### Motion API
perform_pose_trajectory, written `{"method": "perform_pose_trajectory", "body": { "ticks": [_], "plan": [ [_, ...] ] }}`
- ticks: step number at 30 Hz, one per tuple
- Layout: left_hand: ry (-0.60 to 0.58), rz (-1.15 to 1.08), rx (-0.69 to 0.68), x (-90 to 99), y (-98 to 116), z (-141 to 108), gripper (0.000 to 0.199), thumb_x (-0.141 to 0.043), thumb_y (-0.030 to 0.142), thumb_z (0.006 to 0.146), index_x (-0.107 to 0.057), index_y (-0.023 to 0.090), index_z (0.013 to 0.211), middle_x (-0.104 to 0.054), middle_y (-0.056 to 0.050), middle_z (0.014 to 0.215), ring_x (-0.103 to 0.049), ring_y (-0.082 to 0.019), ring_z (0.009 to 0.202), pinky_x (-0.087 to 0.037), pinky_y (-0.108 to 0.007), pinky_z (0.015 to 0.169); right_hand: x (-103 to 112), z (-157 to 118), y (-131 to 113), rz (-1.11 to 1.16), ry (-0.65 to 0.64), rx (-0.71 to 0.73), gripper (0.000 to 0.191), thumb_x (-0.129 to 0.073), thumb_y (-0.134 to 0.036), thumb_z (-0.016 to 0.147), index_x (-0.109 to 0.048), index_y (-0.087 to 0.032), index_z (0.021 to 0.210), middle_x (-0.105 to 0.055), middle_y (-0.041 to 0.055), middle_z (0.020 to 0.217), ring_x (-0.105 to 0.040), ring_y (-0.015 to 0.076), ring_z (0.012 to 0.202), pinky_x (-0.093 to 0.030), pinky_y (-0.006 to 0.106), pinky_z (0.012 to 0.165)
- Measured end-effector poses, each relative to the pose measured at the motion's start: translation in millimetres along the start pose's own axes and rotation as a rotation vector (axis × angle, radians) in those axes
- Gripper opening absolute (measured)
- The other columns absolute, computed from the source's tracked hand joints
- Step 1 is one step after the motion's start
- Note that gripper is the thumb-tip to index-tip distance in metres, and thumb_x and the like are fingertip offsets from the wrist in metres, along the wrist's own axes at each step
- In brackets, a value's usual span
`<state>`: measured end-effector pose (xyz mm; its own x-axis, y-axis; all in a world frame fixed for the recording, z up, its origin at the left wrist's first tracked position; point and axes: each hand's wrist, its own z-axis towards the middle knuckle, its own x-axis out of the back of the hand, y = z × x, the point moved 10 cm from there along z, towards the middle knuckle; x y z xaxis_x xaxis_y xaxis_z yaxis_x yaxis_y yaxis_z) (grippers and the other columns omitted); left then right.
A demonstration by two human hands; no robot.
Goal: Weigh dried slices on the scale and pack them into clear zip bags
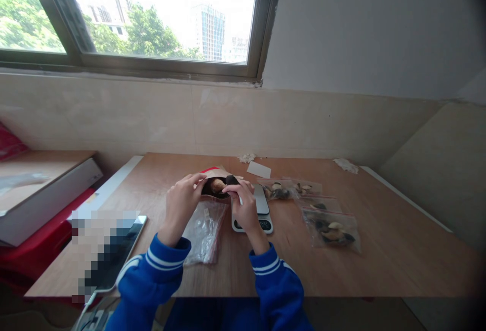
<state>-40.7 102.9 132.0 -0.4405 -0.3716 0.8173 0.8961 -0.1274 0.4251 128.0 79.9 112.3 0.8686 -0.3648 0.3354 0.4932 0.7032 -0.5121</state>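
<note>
A brown paper bag with a red patch [213, 171] stands open near the middle of the table, brown pieces showing in its mouth. My left hand [184, 197] pinches the bag's left rim. Over the right side of the opening, my right hand [245, 204] has its fingers closed on a dark piece [232, 180]. Beneath and beside that hand is a white kitchen scale [261, 205], its display partly covered by the hand. Clear plastic bags [207, 227] lie flat between my forearms.
Zip bags holding dark and pale pieces [334, 230] lie right of the scale. A white card [258, 170] and crumpled white bits [247, 158] are at the back. A tablet [125, 245], partly pixelated, lies at left, near a cable.
</note>
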Motion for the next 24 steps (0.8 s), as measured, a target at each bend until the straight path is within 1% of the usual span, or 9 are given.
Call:
{"method": "perform_pose_trajectory", "body": {
  "ticks": [3, 5, 7, 9, 12, 15, 18, 20, 24],
  "plan": [
    [0.004, 0.040, 0.003, 2.3, 0.7, 6.1, 0.028, -0.048, 0.038, 0.092, -0.072, 0.028, 0.102, -0.074, -0.003, 0.099, -0.068, -0.021, 0.084, -0.041, -0.026, 0.063, 14.7, -3.6, 5.6, 0.048, 0.071, -0.078, 0.023, -0.043, -0.021, 0.095, -0.063, -0.024, 0.083, -0.065, 0.0031, 0.084, -0.057, 0.0204, 0.089, -0.042, 0.037, 0.086],
    [0.016, 0.057, 0.015, 4.9, -0.9, 11.4, 0.029, -0.047, 0.039, 0.092, -0.072, 0.028, 0.102, -0.074, -0.003, 0.099, -0.067, -0.021, 0.084, -0.040, -0.025, 0.062, 29.1, -10.2, 16.9, 0.088, 0.152, -0.147, 0.022, -0.044, -0.025, 0.095, -0.062, -0.023, 0.083, -0.064, 0.0036, 0.082, -0.057, 0.0207, 0.087, -0.043, 0.036, 0.083],
    [0.034, 0.076, 0.034, 8.5, -4.2, 16.9, 0.028, -0.048, 0.040, 0.091, -0.072, 0.028, 0.100, -0.074, -0.003, 0.099, -0.067, -0.021, 0.085, -0.040, -0.026, 0.062, 44.1, -20.0, 37.7, 0.117, 0.237, -0.231, 0.019, -0.047, -0.029, 0.094, -0.062, -0.022, 0.084, -0.063, 0.0042, 0.084, -0.058, 0.0207, 0.087, -0.044, 0.035, 0.082],
    [0.049, 0.092, 0.047, 11.7, -7.8, 21.4, 0.028, -0.047, 0.040, 0.091, -0.072, 0.029, 0.100, -0.074, -0.003, 0.099, -0.067, -0.022, 0.085, -0.040, -0.026, 0.062, 53.4, -30.3, 64.5, 0.118, 0.271, -0.309, 0.016, -0.049, -0.031, 0.093, -0.061, -0.021, 0.086, -0.064, 0.0050, 0.087, -0.059, 0.0208, 0.087, -0.045, 0.034, 0.081],
    [0.054, 0.098, 0.063, 13.7, -12.2, 24.8, 0.029, -0.047, 0.041, 0.091, -0.072, 0.030, 0.101, -0.074, -0.002, 0.098, -0.067, -0.023, 0.084, -0.041, -0.027, 0.063, 50.1, -39.2, 100.6, 0.067, 0.176, -0.344, 0.017, -0.049, -0.029, 0.091, -0.062, -0.020, 0.086, -0.065, 0.0061, 0.089, -0.060, 0.0215, 0.088, -0.045, 0.036, 0.083],
    [0.048, 0.090, 0.066, 12.6, -13.0, 24.8, 0.028, -0.048, 0.041, 0.091, -0.072, 0.031, 0.101, -0.074, -0.002, 0.099, -0.067, -0.022, 0.084, -0.042, -0.027, 0.064, 33.7, -43.5, 125.8, -0.025, 0.001, -0.332, 0.019, -0.047, -0.027, 0.091, -0.064, -0.019, 0.085, -0.068, 0.0067, 0.090, -0.060, 0.0225, 0.091, -0.043, 0.039, 0.088],
    [0.047, 0.079, 0.058, 11.4, -11.5, 24.0, 0.027, -0.048, 0.041, 0.091, -0.072, 0.031, 0.100, -0.074, -0.001, 0.099, -0.067, -0.023, 0.085, -0.041, -0.027, 0.063, 15.9, -49.3, 146.1, -0.071, -0.159, -0.356, 0.021, -0.047, -0.028, 0.090, -0.066, -0.020, 0.091, -0.070, 0.0071, 0.096, -0.060, 0.0234, 0.095, -0.043, 0.042, 0.091],
    [0.046, 0.075, 0.058, 11.2, -11.4, 23.7, 0.027, -0.049, 0.041, 0.090, -0.072, 0.031, 0.099, -0.074, -0.001, 0.098, -0.067, -0.022, 0.085, -0.040, -0.027, 0.063, 10.4, -54.3, 161.1, -0.055, -0.204, -0.405, 0.023, -0.049, -0.032, 0.089, -0.066, -0.020, 0.098, -0.069, 0.0080, 0.101, -0.061, 0.0231, 0.094, -0.045, 0.042, 0.089],
    [0.049, 0.067, 0.049, 11.7, -11.4, 23.3, 0.028, -0.049, 0.042, 0.090, -0.073, 0.031, 0.098, -0.074, -0.001, 0.097, -0.067, -0.022, 0.084, -0.039, -0.026, 0.062, 11.4, -62.9, 192.1, 0.032, -0.193, -0.535, 0.037, -0.052, -0.037, 0.086, -0.059, -0.019, 0.118, -0.068, 0.0076, 0.096, -0.064, 0.0208, 0.087, -0.050, 0.037, 0.081]
  ]
}}
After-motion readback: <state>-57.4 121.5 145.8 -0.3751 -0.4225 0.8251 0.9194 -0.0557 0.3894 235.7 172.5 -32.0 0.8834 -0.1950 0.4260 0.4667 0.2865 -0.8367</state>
